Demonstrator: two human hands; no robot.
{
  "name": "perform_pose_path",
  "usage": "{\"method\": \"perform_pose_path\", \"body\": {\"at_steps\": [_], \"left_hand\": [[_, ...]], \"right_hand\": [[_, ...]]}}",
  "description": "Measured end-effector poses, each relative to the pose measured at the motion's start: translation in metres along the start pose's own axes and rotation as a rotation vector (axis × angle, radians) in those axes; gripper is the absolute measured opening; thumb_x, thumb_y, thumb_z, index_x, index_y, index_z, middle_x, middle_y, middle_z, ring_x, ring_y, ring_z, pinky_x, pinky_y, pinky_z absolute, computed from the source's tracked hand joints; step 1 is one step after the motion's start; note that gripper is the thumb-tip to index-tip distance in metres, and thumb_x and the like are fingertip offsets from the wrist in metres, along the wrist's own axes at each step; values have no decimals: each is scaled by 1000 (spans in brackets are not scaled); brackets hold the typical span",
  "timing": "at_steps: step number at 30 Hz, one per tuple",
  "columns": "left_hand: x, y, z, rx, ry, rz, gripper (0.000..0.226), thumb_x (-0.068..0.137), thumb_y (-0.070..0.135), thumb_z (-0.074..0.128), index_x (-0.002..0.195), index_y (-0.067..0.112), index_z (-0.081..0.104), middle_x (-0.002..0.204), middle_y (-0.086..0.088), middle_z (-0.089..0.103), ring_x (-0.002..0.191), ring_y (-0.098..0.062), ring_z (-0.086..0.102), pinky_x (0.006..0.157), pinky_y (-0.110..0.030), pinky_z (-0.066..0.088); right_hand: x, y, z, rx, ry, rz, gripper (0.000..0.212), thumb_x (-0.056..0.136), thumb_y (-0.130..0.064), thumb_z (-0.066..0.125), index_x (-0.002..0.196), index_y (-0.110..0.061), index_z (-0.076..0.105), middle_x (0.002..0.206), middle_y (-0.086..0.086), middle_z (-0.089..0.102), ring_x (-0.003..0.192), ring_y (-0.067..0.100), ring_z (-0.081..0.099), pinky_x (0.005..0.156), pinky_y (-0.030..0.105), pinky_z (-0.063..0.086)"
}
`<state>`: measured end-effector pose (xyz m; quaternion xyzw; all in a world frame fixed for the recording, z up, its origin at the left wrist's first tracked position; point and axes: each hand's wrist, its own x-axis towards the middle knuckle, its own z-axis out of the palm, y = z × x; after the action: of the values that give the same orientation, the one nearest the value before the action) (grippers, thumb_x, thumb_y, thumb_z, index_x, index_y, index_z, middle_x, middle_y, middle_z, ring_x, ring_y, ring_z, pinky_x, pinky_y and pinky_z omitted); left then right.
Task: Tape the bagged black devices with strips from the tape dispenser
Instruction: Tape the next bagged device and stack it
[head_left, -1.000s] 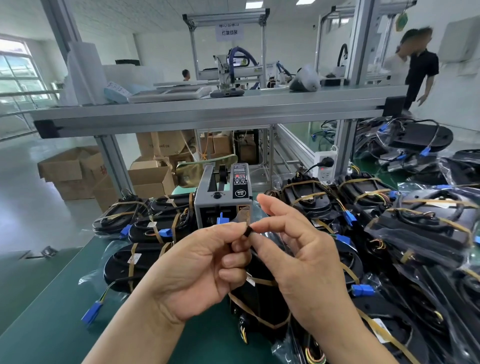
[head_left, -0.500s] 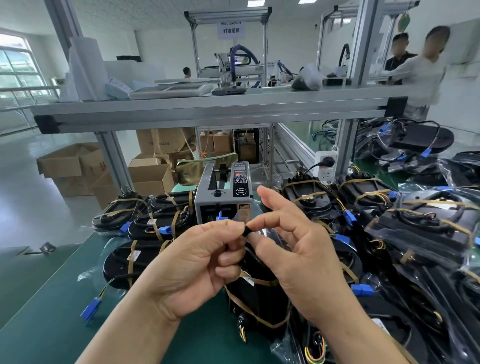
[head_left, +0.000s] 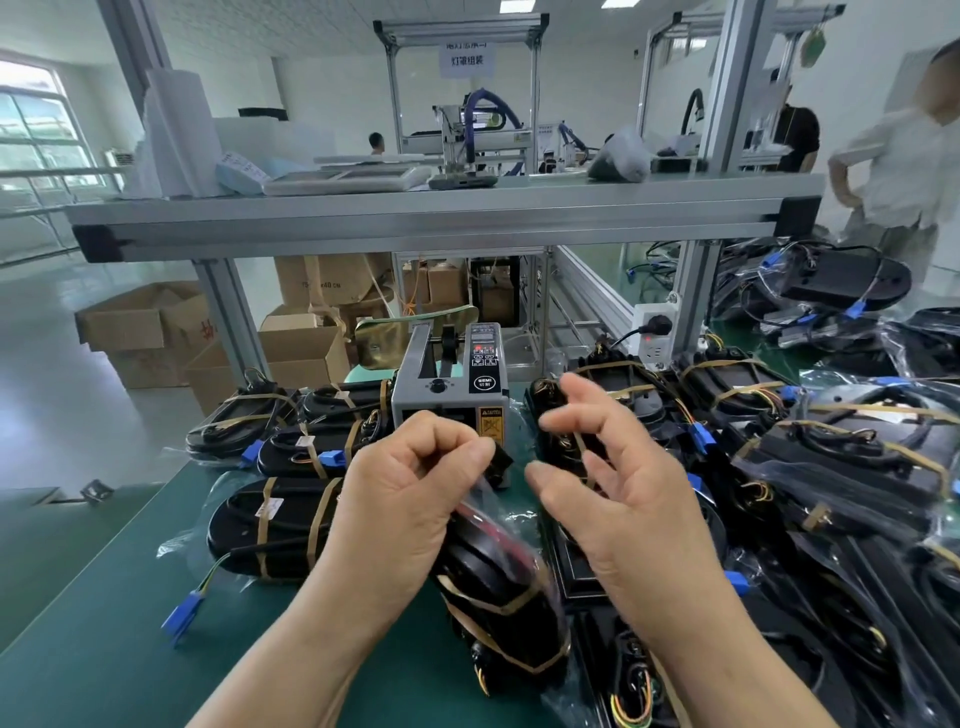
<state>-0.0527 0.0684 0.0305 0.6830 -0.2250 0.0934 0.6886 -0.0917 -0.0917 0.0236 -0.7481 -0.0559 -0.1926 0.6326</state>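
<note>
- On the green worktop (head_left: 104, 649), directly in front of the person, a bagged black device (head_left: 498, 587) stands tilted, with brown tape strips crossing its clear bag.
- The left hand (head_left: 410, 499) has its fingers curled, and thumb and forefinger pinch the top of that device's bag.
- The right hand (head_left: 623, 499) is just beside it and apart from the bag, with fingers loosely spread and holding nothing; it is blurred.
- The grey tape dispenser (head_left: 449, 395) stands just behind the hands, its control panel facing the person.
- Left of the dispenser lie several taped devices (head_left: 280, 525); a blue connector (head_left: 182, 618) trails from the nearest one on a thin wire.
- To the right, a pile of bagged devices (head_left: 841, 467) overlaps across the worktop, some banded with tape.
- An aluminium shelf (head_left: 441, 218) spans above the worktop, and a white power socket (head_left: 654, 332) with a black plug is fixed beside its right post.
- Cardboard boxes (head_left: 140, 327) sit on the floor beyond the worktop.
- A person in a white top (head_left: 904, 161) stands at the far right, blurred.
</note>
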Motion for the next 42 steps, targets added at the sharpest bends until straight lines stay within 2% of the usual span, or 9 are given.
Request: {"method": "perform_pose_path", "body": {"at_steps": [4,7,11,16,20,26,35,39,42], "left_hand": [[2,-8,-1,-32,-20,-5,13,80,32,73,73,22,70,56,11,55,52,-2,48,54,-13,42],[6,-11,1,-87,1,-50,20,76,40,72,74,20,70,55,8,50,52,-7,42,52,-18,41],[11,-9,3,-99,32,-89,13,78,32,76,71,23,71,54,4,46,52,-12,38,53,-22,39],[0,-2,-9,-182,122,-100,11,78,27,75,71,19,75,53,7,51,49,-6,41,51,-17,41],[-12,-12,-29,6,156,-258,16,79,28,78,69,16,73,57,-4,39,55,-17,29,52,-25,27],[-12,-15,-19,102,78,-322,20,84,16,72,67,5,71,43,17,49,40,5,43,45,-5,35],[-3,-8,-6,134,65,-345,18,83,21,73,67,11,73,71,-7,73,61,-9,64,57,-18,50],[-2,-6,-2,205,109,-328,20,84,19,74,65,15,71,57,2,65,41,-1,49,42,-13,40],[-1,-6,-3,327,131,-289,16,82,25,75,67,21,71,60,0,65,52,-4,55,56,-23,52]], "right_hand": [[-16,22,2,-95,-238,126,106,48,-66,84,135,-68,24,139,-45,35,128,-26,30,108,15,29],[-25,39,14,-64,-313,156,113,43,-55,91,138,-62,29,139,-35,47,128,-18,42,114,22,36],[-27,49,31,-140,-195,87,92,54,-48,85,132,-60,38,126,-32,59,111,-10,60,98,20,50],[-26,53,34,-11,-163,20,51,76,-31,76,124,-43,61,102,-1,73,91,27,70,81,52,59],[-23,54,29,29,-116,-25,44,77,-37,74,118,-48,63,101,-10,74,89,11,72,72,19,58],[-23,56,32,86,-112,-31,43,76,-34,75,114,-50,64,99,-8,75,85,19,73,69,24,60],[-23,52,31,109,-122,-56,45,77,-26,76,110,-55,65,96,-10,74,85,20,70,65,13,54],[-24,51,31,113,-129,-64,44,78,-25,76,110,-52,65,95,-7,74,83,19,70,65,12,54],[-24,52,31,137,-135,-55,43,78,-24,76,111,-49,66,95,-4,74,84,23,70,66,15,55]]}}
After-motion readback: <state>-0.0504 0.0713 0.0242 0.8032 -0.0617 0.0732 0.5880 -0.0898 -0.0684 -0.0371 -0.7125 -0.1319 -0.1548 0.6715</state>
